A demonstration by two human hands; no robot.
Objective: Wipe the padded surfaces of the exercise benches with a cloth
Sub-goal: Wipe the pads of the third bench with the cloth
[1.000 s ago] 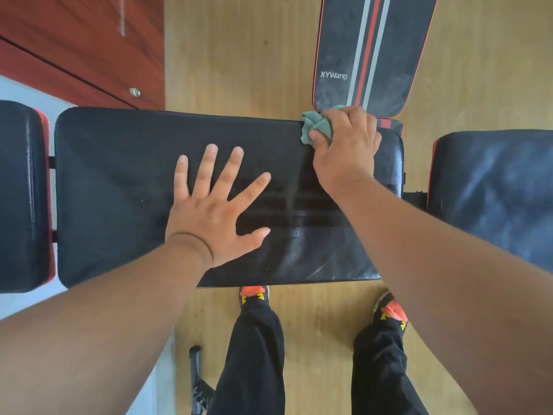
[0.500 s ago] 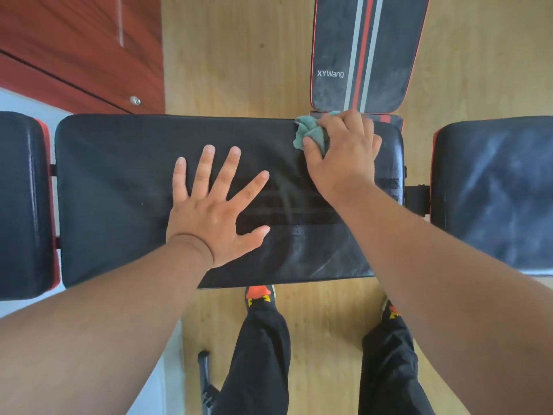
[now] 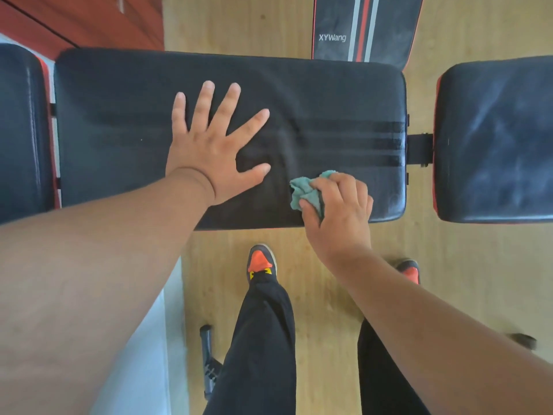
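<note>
Since the earlier frame the right hand has drawn the green cloth from the far edge of the black bench pad to its near edge, toward the right corner. Its fingers are curled, gripping the bunched cloth against the padding. The left hand lies flat at mid-pad, fingers spread. Dark wiped streaks run toward the pad's right edge. A second pad sits beyond it.
</note>
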